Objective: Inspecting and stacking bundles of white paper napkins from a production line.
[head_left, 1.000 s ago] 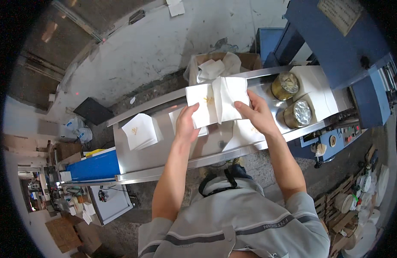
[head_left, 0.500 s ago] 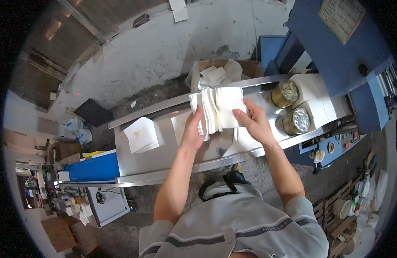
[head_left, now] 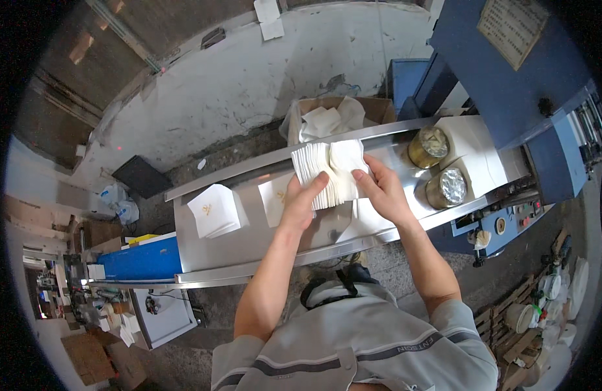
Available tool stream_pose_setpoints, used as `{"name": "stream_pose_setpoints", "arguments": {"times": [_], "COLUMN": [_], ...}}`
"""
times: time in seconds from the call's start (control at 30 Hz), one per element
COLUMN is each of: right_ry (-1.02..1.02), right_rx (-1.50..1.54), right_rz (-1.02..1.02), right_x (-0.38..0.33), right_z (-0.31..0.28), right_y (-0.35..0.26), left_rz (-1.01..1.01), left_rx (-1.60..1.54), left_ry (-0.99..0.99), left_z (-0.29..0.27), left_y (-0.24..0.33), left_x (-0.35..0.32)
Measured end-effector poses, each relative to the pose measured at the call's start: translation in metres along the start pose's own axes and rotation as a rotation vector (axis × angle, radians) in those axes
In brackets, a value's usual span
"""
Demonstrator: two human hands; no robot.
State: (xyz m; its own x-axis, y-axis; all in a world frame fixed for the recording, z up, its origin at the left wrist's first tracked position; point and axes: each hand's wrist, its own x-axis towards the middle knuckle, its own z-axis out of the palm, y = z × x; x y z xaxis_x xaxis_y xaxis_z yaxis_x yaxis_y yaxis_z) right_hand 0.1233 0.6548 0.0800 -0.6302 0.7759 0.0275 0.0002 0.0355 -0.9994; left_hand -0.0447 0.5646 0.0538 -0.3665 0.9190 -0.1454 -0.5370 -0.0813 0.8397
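Over the metal table I hold a thick bundle of white paper napkins between both hands. Its left part is fanned into many folded edges, while its right part bends over as a smooth flap. My left hand is closed on the near left side, thumb on top. My right hand pinches the right edge between thumb and fingers. Left of the hands lies a napkin stack with a small gold print. Another printed napkin stack is partly covered by my left hand. More white paper lies below my right hand.
Two metallic cylinders stand at the table's right on white sheets, beside a blue machine. The metal table has raised rails and meets a blue surface at left. A cardboard box with white paper stands behind.
The bundle's left part has spread from a few thick folds into an even fan of edges. My left thumb has moved right onto the fanned edges.
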Motion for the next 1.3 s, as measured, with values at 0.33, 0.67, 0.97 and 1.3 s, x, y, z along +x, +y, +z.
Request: {"name": "stream_pose_setpoints", "arguments": {"times": [0.33, 0.67, 0.97, 1.3], "right_ry": [0.116, 0.088, 0.102, 0.174], "right_rx": [-0.241, 0.158, 0.326, -0.15], "right_rz": [0.009, -0.022, 0.009, -0.019], "right_x": [-0.003, 0.007, 0.01, 0.001], "right_z": [-0.007, -0.02, -0.022, -0.016], "right_y": [-0.001, 0.02, 0.031, 0.028], "left_rz": [0.002, 0.008, 0.016, 0.104], "left_rx": [0.118, 0.035, 0.077, 0.312], "left_ry": [-0.048, -0.089, 0.008, -0.08], "left_z": [0.017, 0.011, 0.002, 0.04], "left_y": [0.003, 0.003, -0.002, 0.001], "left_x": [0.005, 0.009, 0.014, 0.011]}}
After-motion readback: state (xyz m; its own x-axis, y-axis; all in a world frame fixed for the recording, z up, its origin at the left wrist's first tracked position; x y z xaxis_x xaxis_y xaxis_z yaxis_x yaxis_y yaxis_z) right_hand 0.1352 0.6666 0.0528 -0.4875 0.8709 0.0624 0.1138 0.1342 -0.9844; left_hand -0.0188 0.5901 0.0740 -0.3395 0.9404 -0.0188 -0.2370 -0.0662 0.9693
